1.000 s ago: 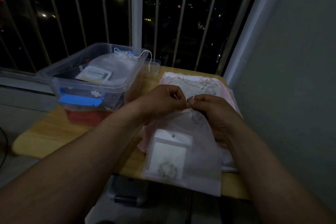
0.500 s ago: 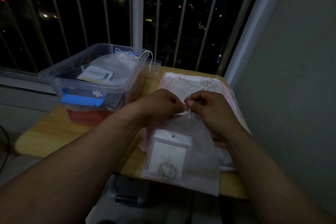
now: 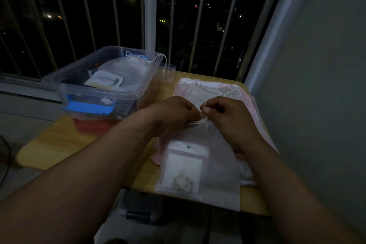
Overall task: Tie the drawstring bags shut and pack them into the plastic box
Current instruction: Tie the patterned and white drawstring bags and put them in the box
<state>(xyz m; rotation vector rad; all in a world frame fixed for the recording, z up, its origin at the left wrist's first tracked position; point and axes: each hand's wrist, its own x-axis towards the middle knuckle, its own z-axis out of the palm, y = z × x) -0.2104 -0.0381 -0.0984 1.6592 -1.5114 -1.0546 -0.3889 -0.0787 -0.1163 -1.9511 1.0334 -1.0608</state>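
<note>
At the near right of the wooden surface [image 3: 59, 144], a sheer drawstring bag [image 3: 217, 164] lies flat with its lower edge reaching the front edge. Its neck points away from the person and is gathered. A flat card packet [image 3: 184, 166] shows through the fabric.

Both hands meet at the neck. The left hand [image 3: 174, 111] and the right hand [image 3: 223, 115] have their fingers [image 3: 206, 109] curled and pinch the white cord [image 3: 196, 123] where it leaves the gathered mouth. The hands are touching or nearly so, which suggests a knot in progress. The knot itself is hidden.

Handling judgement:
- Weight: very light. The packet adds little.
- Stiffness: the fabric is limp and will sag if lifted by one corner. The card inside gives the lower half some flatness.
- Grip: the thin, smooth cord may slip, so it should be pinched close to the neck.
- Fragility: the sheer weave could snag or tear under a hard pull, so tension should go along the cord only.
- Lifting: take hold at the tied neck, or support the bag under the card.

A pile of bags [image 3: 223, 89] lies just beyond the hands. The plastic box [image 3: 103, 93] stands to the left, open, with another bag [image 3: 126, 69] inside and a cord draped over its rim.
</note>
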